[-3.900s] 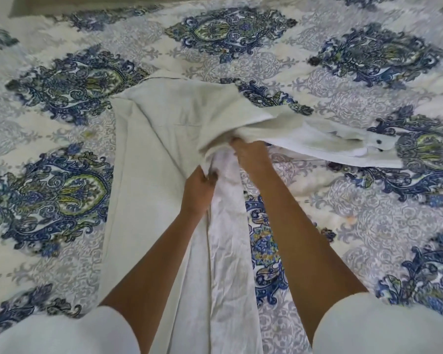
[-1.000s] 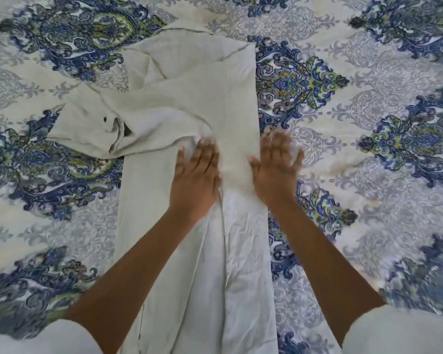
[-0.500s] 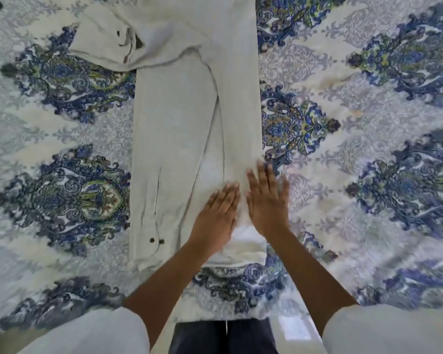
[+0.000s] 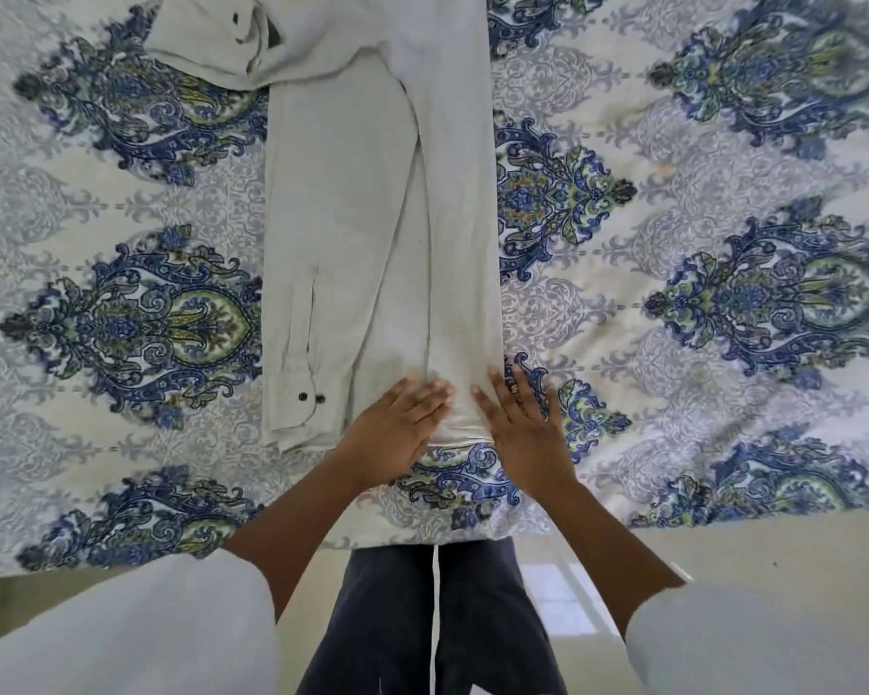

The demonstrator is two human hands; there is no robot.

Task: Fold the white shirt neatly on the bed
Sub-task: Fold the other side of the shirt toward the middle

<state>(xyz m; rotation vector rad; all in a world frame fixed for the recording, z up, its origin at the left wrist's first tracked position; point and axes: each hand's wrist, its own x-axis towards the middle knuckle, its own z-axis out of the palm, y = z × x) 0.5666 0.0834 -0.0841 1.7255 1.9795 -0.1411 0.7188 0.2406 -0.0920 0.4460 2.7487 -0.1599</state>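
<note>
The white shirt [image 4: 372,218] lies on the bed as a long narrow strip, both sides folded in. One sleeve runs down its left side, the cuff [image 4: 299,398] with two dark buttons near the hem. The other sleeve [image 4: 232,47] is folded across to the left at the top. My left hand [image 4: 395,433] lies flat, fingers spread, on the shirt's bottom hem. My right hand [image 4: 523,423] lies flat beside it, over the hem's right corner and the bedspread. Neither hand grips anything.
The bedspread [image 4: 723,293] is white with blue and green paisley medallions. Its near edge [image 4: 121,564] runs across the lower part of the view. Below it are a pale tiled floor [image 4: 563,594] and my dark trousers [image 4: 422,619].
The right sleeve was swung from the right over to the left. Both flat hands slid down the shirt from its middle to the hem, and the view tilted down to the bed edge.
</note>
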